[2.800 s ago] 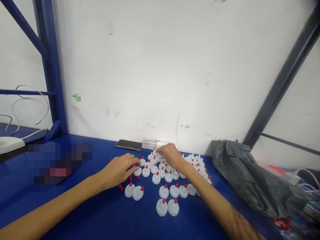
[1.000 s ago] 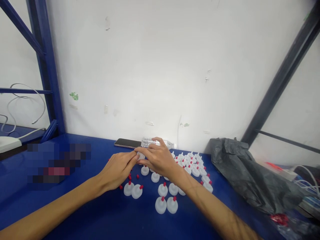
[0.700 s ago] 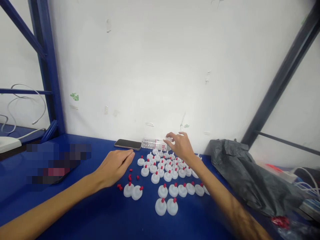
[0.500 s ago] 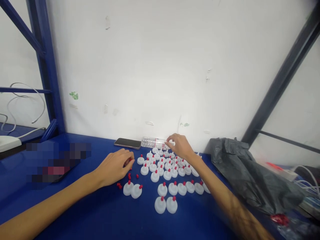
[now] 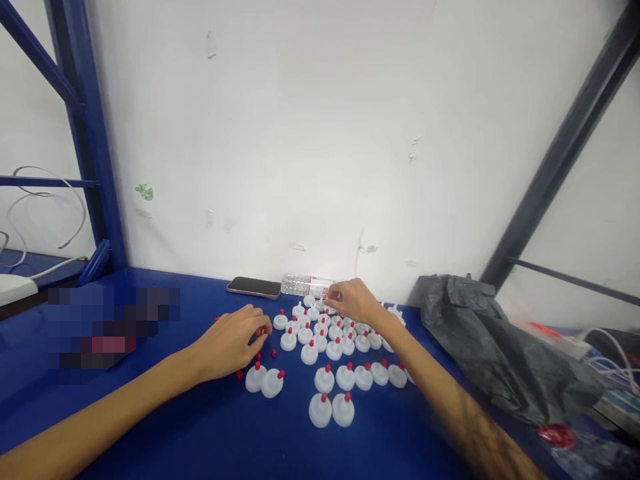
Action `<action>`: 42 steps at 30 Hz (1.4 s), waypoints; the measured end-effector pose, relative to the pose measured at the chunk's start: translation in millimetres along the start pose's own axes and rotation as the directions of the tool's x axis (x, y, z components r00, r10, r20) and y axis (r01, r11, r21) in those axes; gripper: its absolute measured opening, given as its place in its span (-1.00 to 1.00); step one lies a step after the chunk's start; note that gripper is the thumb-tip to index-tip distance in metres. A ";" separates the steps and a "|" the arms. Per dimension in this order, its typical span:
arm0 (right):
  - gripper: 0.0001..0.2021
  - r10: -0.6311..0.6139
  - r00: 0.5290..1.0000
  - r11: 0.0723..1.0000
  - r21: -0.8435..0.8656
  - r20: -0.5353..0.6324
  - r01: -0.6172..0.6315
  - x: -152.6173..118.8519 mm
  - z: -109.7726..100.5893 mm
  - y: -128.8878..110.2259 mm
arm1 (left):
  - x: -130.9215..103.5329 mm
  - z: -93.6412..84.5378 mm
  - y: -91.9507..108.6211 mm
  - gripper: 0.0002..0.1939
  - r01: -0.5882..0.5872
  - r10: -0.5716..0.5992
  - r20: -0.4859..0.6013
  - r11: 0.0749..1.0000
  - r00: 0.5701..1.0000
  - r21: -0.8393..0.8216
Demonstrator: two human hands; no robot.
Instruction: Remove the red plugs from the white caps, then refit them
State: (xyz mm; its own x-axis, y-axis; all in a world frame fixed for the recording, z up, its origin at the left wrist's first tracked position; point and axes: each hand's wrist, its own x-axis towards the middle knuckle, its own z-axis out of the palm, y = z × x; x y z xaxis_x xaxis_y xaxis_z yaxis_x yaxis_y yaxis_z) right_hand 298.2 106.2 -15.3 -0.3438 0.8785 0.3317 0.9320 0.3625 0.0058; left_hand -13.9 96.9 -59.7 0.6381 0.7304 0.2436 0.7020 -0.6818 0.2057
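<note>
My left hand [image 5: 237,341] is low over the blue table, thumb and index finger pinched on a small red cap [image 5: 263,331]. Loose red caps [image 5: 274,353] lie beside and below it. At the back of a group of white round lids [image 5: 309,353] with upright nozzles, my right hand [image 5: 353,300] has its fingertips pinched at a white nozzle lid [image 5: 329,309], which they partly cover. Most lids carry a red cap on the nozzle; several at the back have bare nozzles. Two capped lids [image 5: 273,383] sit apart, close to my left hand.
A phone [image 5: 254,287] and a clear plastic bottle [image 5: 296,285] lie along the wall. On the right is a dark grey plastic bag [image 5: 480,340], with cables beyond it. Blue frame posts [image 5: 95,133] rise at the left. A pixelated patch covers part of the table's left.
My right hand has come down and slightly left from in front of the bottle to the lids at the back. My left hand has shifted slightly, still pinched.
</note>
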 end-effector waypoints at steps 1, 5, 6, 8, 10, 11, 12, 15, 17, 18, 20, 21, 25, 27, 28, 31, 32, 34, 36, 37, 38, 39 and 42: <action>-0.85 -0.002 1.000 1.000 0.001 0.002 0.002 0.3 1.0 0.1 | -0.1 0.3 -0.1 -0.78 -0.003 0.003 0.003 1.000 1.000 -0.002; -0.86 -0.020 1.000 1.000 0.013 0.013 0.020 1.3 3.8 0.4 | 0.1 1.4 -0.6 -0.75 -0.009 0.009 0.004 1.000 1.000 -0.013; -0.86 -0.025 1.000 1.000 0.017 0.016 0.025 1.5 4.5 0.6 | 0.1 1.6 -0.9 -0.75 -0.007 0.007 0.002 1.000 1.000 -0.017; -0.86 -0.032 0.999 0.999 0.024 0.020 0.031 1.7 6.1 0.9 | 0.1 2.0 -1.5 -0.74 0.000 0.000 -0.001 1.000 1.000 -0.024; -0.87 -0.035 0.999 0.999 0.031 0.022 0.034 1.8 7.8 1.4 | -0.2 2.3 -2.0 -0.74 0.002 -0.002 0.000 1.000 1.000 -0.029; -0.88 -0.035 0.999 0.999 0.037 0.022 0.034 1.8 8.7 1.6 | -0.4 2.3 -2.1 -0.74 0.002 -0.002 0.002 1.000 1.000 -0.030; -0.88 -0.036 0.999 0.998 0.043 0.022 0.035 1.8 9.4 1.7 | -0.6 2.3 -2.1 -0.75 0.002 -0.002 0.003 1.000 1.000 -0.029; -0.90 -0.035 0.999 0.997 0.064 0.021 0.034 1.7 10.7 1.8 | -0.7 2.0 -1.2 -0.78 -0.003 0.003 0.015 1.000 1.000 -0.023; -0.91 -0.032 0.999 0.996 0.078 0.023 0.030 1.6 10.8 1.4 | -0.3 1.5 -0.3 -0.79 -0.009 0.009 0.025 1.000 1.000 -0.021; -0.91 -0.030 0.999 0.996 0.085 0.026 0.028 1.5 10.7 1.1 | 0.0 1.3 0.0 -0.79 -0.011 0.012 0.029 1.000 1.000 -0.020; -0.92 -0.025 0.999 0.995 0.100 0.031 0.022 1.0 10.4 0.6 | 0.7 1.1 0.5 -0.79 -0.012 0.012 0.032 1.000 0.999 -0.018; -0.92 -0.023 0.999 0.994 0.107 0.034 0.019 0.8 10.3 0.3 | 1.0 1.0 0.7 -0.80 -0.011 0.011 0.033 1.000 0.999 -0.017; -0.95 -0.017 0.999 0.991 0.135 0.043 0.011 0.0 10.3 -0.4 | 1.0 0.7 1.4 -0.82 -0.010 0.010 0.037 1.000 0.999 -0.012; -0.96 -0.015 0.999 0.989 0.148 0.047 0.008 -0.1 10.4 -0.5 | 0.5 0.0 2.3 -0.82 -0.013 0.014 0.038 1.000 0.999 -0.010; -0.96 -0.015 0.999 0.988 0.153 0.050 0.008 -0.1 10.5 -0.4 | 0.2 -0.4 2.9 -0.81 -0.016 0.016 0.038 1.000 0.999 -0.009; -0.96 -0.019 0.998 0.985 0.170 0.057 0.009 -0.4 11.5 0.3 | -0.5 -1.9 4.3 -0.81 -0.021 0.022 0.037 1.000 0.999 -0.008; -0.96 -0.021 0.998 0.984 0.175 0.060 0.010 -0.6 11.8 0.6 | -0.6 -2.2 4.6 -0.81 -0.023 0.024 0.037 1.000 0.999 -0.009; -0.97 -0.023 0.998 0.983 0.181 0.062 0.012 -1.1 11.9 1.0 | -0.6 -2.3 4.7 -0.82 -0.024 0.025 0.037 1.000 0.999 -0.010; -0.97 -0.022 0.999 0.984 0.176 0.049 0.013 -1.4 10.3 0.5 | -0.5 -2.2 4.7 -0.81 -0.023 0.024 0.034 1.000 0.999 -0.014; -0.95 -0.022 0.999 0.985 0.172 0.032 0.016 -1.5 8.7 -0.7 | -0.6 -2.2 4.7 -0.81 -0.022 0.023 0.033 1.000 0.999 -0.017; -0.92 -0.025 1.000 0.986 0.168 0.011 0.023 -1.6 6.6 -2.7 | -0.6 -2.3 4.8 -0.80 -0.020 0.021 0.031 1.000 0.999 -0.020; -0.87 -0.032 0.999 0.986 0.166 -0.014 0.034 -1.6 4.1 -5.8 | -0.8 -2.7 4.9 -0.80 -0.018 0.019 0.028 1.000 0.999 -0.025; -0.72 -0.095 0.992 0.978 0.178 -0.077 0.108 -1.7 -3.2 -22.9 | -1.2 -4.6 5.9 -0.78 -0.003 0.003 0.011 0.999 1.000 -0.038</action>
State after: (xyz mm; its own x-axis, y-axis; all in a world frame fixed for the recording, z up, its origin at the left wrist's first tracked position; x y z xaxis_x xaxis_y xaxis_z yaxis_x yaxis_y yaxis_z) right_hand 277.9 95.4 -13.0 -0.4212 0.8133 0.4013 0.8542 0.5045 -0.1260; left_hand -11.9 91.8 -54.5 0.6437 0.7286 0.2341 0.6875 -0.6849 0.2412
